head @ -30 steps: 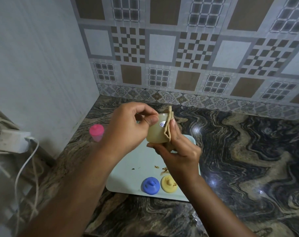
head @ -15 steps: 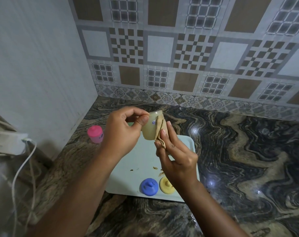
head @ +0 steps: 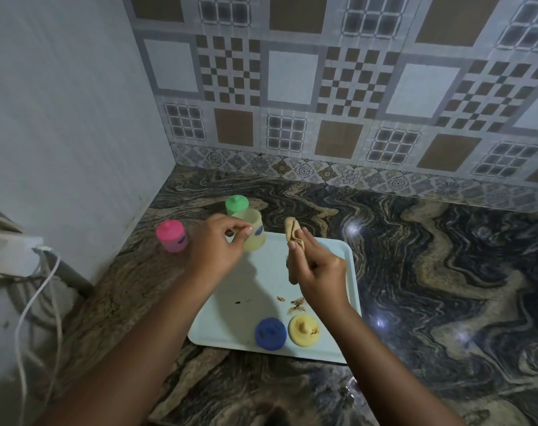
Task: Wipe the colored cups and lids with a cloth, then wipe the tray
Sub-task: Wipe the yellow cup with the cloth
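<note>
1. Left hand: my thumb and fingertips pinch the rim of the translucent yellow plastic cup, which is open-topped and upright over the far-left corner of the pale blue rectangular plastic tray. I cannot tell whether its base rests on anything.
2. Right hand: my thumb and fingers pinch the folded tan cloth above the far edge of the tray. The cloth stands apart from the yellow cup, not touching it.
3. On the tray's near edge lie the round blue plastic lid and the round yellow plastic lid, side by side. The yellow one carries brown residue.
4. Brown crumbs lie on the tray just beyond the lids.
5. Off the tray: the lidded green plastic cup stands just behind its far-left corner, and the lidded pink plastic cup stands to its left.
6. Judgement: the yellow cup's wipe looks finished or paused. Both lids and the tray remain unwiped.
7. Risks noted:
   - The rim pinch is light, so a smooth cup could slip and roll across the tray into the crumbs.
   - Setting the yellow cup down beyond the tray could knock the green cup, which is very close.
   - Wiping the lids where they lie could drag crumbs onto them, so lift each one first.
   - A cloth soiled by residue could smear the tray.
</note>
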